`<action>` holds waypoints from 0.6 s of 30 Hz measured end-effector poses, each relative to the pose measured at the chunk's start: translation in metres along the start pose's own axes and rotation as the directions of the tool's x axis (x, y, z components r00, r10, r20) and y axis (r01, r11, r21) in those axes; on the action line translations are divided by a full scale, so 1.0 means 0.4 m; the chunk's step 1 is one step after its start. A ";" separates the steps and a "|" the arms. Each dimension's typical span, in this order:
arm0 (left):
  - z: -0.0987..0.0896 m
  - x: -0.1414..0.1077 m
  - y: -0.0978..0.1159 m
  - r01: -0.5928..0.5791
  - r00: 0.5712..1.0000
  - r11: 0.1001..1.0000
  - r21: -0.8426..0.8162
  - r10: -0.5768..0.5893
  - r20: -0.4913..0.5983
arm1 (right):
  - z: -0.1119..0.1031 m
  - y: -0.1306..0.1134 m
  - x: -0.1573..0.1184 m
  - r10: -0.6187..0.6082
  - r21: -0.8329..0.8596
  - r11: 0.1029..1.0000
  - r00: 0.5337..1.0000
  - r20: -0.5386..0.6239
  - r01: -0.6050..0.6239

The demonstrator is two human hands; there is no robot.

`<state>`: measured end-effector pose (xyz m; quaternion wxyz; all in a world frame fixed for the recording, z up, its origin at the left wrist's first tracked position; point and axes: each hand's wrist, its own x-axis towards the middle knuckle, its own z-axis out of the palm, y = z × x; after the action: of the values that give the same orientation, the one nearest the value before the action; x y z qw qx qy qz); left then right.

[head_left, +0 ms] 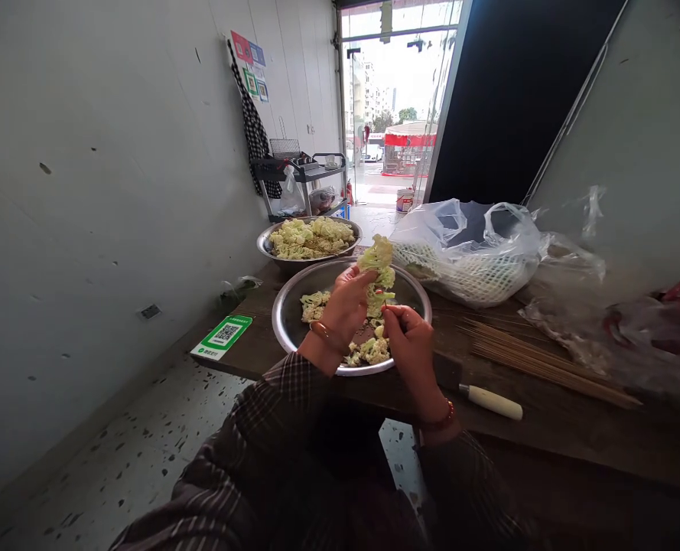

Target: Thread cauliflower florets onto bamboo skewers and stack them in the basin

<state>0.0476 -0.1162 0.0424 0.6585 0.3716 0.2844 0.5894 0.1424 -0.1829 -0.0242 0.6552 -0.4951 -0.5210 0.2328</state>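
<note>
Over a wide metal basin (281, 325), my left hand (344, 310) is closed around cauliflower florets (379, 260), which stick up above its fingers. My right hand (413, 348) is close beside it, thumb and forefinger pinched on what looks like a thin bamboo skewer, mostly hidden by the fingers, at the lower end of the florets. More cauliflower pieces (374, 351) lie inside the basin, partly covered by my hands. A second metal bowl (264, 243) behind it is heaped with cauliflower (310, 236).
A knife with a pale handle (494, 402) lies right of the basin. Farther right are loose bamboo skewers (540, 360) and a clear plastic bag (471, 252) with netted contents. A green QR-code card (223, 337) sits at the table's left edge. Behind stands a cart (302, 174).
</note>
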 end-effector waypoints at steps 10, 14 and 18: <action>0.007 -0.020 -0.005 -0.040 0.999 0.999 0.021 0.040 -0.012 | 0.002 0.004 -0.002 0.009 -0.019 1.000 0.999 -0.038 -0.010; 0.006 -0.029 -0.010 -0.074 0.997 0.996 0.041 0.074 -0.001 | 0.002 0.006 -0.001 -0.005 -0.034 0.999 0.999 -0.045 0.004; 0.003 -0.042 -0.023 -0.053 0.998 0.998 0.035 0.051 0.039 | 0.002 0.005 0.003 0.006 -0.033 0.999 0.999 -0.045 -0.008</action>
<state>0.0513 -0.1333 0.0343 0.6414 0.4018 0.2726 0.5940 0.1425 -0.1807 -0.0255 0.6576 -0.5127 -0.5082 0.2155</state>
